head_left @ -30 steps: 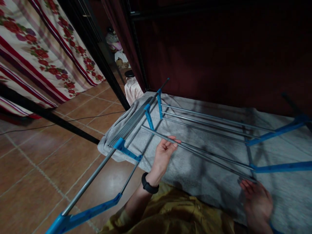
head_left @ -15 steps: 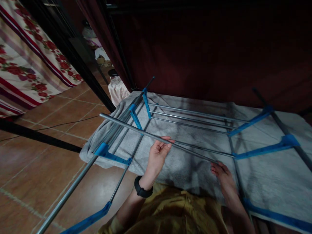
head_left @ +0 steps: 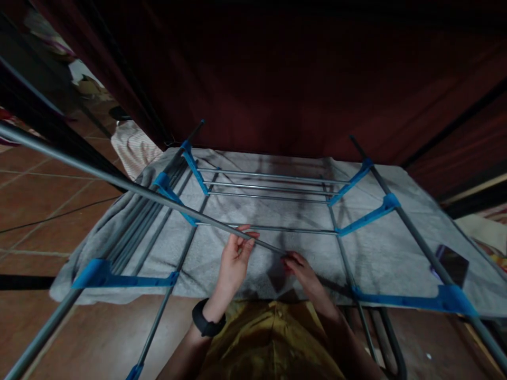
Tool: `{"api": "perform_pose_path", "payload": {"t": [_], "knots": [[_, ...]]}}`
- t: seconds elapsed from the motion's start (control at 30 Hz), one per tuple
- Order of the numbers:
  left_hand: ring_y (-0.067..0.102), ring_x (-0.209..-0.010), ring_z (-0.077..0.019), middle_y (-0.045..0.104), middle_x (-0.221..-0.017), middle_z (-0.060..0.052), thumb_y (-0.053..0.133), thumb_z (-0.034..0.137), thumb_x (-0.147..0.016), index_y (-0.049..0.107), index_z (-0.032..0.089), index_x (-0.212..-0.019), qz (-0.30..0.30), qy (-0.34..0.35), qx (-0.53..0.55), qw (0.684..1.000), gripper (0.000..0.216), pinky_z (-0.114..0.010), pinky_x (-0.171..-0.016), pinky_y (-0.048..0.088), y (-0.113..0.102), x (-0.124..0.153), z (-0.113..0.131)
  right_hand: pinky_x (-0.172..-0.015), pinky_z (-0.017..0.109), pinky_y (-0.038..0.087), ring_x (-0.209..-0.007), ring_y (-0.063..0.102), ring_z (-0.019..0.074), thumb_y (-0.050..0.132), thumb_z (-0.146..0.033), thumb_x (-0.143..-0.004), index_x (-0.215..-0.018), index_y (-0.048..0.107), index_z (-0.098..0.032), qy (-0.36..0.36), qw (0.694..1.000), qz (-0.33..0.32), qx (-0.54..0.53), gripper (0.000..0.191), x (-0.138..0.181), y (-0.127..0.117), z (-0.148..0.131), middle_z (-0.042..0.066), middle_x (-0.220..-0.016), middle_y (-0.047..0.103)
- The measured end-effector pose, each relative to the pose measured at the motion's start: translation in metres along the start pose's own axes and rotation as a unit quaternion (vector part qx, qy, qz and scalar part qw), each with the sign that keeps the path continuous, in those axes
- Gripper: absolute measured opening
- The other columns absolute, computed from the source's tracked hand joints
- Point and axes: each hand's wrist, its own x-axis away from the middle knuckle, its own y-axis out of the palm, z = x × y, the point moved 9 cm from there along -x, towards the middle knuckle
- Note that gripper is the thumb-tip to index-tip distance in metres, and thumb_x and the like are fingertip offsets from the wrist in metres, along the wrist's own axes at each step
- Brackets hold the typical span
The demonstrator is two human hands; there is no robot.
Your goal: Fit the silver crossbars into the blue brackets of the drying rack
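Over the grey blanket (head_left: 376,258), as I am following from a distance through the head camera, two bare hands are holding one metal rod (head_left: 130,186). The left hand (head_left: 233,258) is pinching it between thumb and fingers, while the right hand (head_left: 304,270) is gripping it by what is seeming to be its lower end (shadow is dulling those fingertips, so I am reading that hold cautiously). Since a second ago, the right hand is coming in much closer to the left, and the rod is now extending far past the left side of the blue-jointed frame (head_left: 418,238), slanting up toward the camera. I am taking this to mean that the piece is being shifted lengthwise and is not sitting in any joint. Just beyond the hands, a crossbar (head_left: 273,229) is spanning the frame. Several thin rods (head_left: 137,232) are lining its left side. My view is also swinging right, and a dark phone (head_left: 453,264) is now showing on the blanket.
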Motion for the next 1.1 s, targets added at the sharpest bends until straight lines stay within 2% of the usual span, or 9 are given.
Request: {"api": "perform_pose_path", "payload": {"t": [0.17,0.27,0.4,0.47,0.6,0.7,0.83,0.97,1.1], "knots": [[0.069,-0.099,-0.0194,0.074,-0.1,-0.007,0.068,0.031,-0.086,0.058,0.021,-0.118,-0.019,-0.017,-0.033,0.999,0.035,-0.033,-0.091,0.05,0.014,0.009,-0.025,-0.062,0.034,0.051,-0.067,0.063,0.0192,0.078,-0.05,-0.067,-0.091,0.07,-0.026,-0.008,0.998,-0.053,-0.012,0.036,0.01,0.037,0.004,0.001,-0.08,0.073],[0.068,-0.092,-0.0185,0.073,-0.095,-0.006,0.065,0.029,-0.087,0.06,0.02,-0.114,-0.046,-0.011,-0.076,0.996,0.029,-0.032,-0.086,0.051,0.016,0.011,-0.029,-0.063,0.033,0.049,-0.066,0.062,0.0186,0.075,-0.051,-0.07,-0.09,0.072,-0.026,-0.014,0.997,-0.068,0.037,0.032,0.011,0.046,0.009,0.0,-0.077,0.071],[0.066,-0.086,-0.0183,0.07,-0.091,-0.004,0.058,0.03,-0.09,0.058,0.02,-0.118,-0.057,0.004,-0.136,0.989,0.029,-0.031,-0.08,0.05,0.004,0.008,-0.02,-0.073,0.035,0.05,-0.075,0.062,0.0196,0.073,-0.048,-0.073,-0.09,0.074,-0.027,-0.059,0.991,-0.062,0.102,0.027,0.006,0.038,-0.001,0.0,-0.081,0.072],[0.065,-0.082,-0.018,0.068,-0.089,-0.003,0.055,0.031,-0.092,0.055,0.021,-0.123,-0.059,0.011,-0.17,0.984,0.032,-0.03,-0.077,0.05,-0.004,0.006,-0.012,-0.075,0.036,0.051,-0.081,0.064,0.0206,0.074,-0.05,-0.072,-0.091,0.074,-0.027,-0.068,0.992,-0.063,0.084,0.029,0.003,0.03,-0.012,0.002,-0.088,0.073],[0.063,-0.078,-0.0177,0.064,-0.084,-0.001,0.048,0.032,-0.094,0.055,0.021,-0.121,-0.048,0.044,-0.257,0.964,0.029,-0.03,-0.075,0.05,-0.024,0.002,0.001,-0.071,0.035,0.052,-0.077,0.064,0.0196,0.077,-0.058,-0.069,-0.093,0.074,-0.027,-0.09,0.995,-0.032,0.036,0.039,-0.001,0.009,-0.048,0.003,-0.089,0.074],[0.067,-0.085,-0.0199,0.067,-0.089,-0.004,0.043,0.031,-0.094,0.059,0.021,-0.111,-0.037,0.06,-0.328,0.942,0.025,-0.032,-0.081,0.052,-0.043,0.002,-0.001,-0.072,0.035,0.051,-0.075,0.063,0.0186,0.077,-0.057,-0.069,-0.092,0.075,-0.025,-0.125,0.992,-0.004,0.024,0.039,0.0,-0.006,-0.081,0.004,-0.088,0.075],[0.071,-0.09,-0.0243,0.073,-0.094,-0.008,0.043,0.029,-0.091,0.063,0.02,-0.107,-0.021,0.075,-0.422,0.903,0.027,-0.036,-0.083,0.055,-0.07,0.003,-0.017,-0.073,0.035,0.052,-0.075,0.063,0.018,0.077,-0.054,-0.071,-0.093,0.075,-0.025,-0.16,0.987,0.034,-0.006,0.037,0.006,-0.022,-0.11,0.004,-0.09,0.075],[0.072,-0.092,-0.0271,0.076,-0.096,-0.011,0.039,0.018,-0.085,0.068,0.019,-0.105,-0.032,0.107,-0.501,0.858,0.035,-0.039,-0.084,0.057,-0.085,0.006,-0.03,-0.075,0.035,0.053,-0.082,0.065,0.019,0.078,-0.049,-0.072,-0.097,0.074,-0.026,-0.179,0.982,0.042,-0.041,0.034,0.014,-0.026,-0.123,0.004,-0.094,0.075],[0.072,-0.095,-0.0277,0.077,-0.1,-0.01,0.038,0.008,-0.08,0.072,0.019,-0.107,-0.031,0.108,-0.587,0.802,0.044,-0.04,-0.087,0.056,-0.092,0.008,-0.033,-0.075,0.034,0.054,-0.084,0.066,0.0193,0.08,-0.044,-0.071,-0.093,0.073,-0.025,-0.17,0.979,0.05,-0.099,0.03,0.017,-0.028,-0.122,0.004,-0.097,0.076]]}}
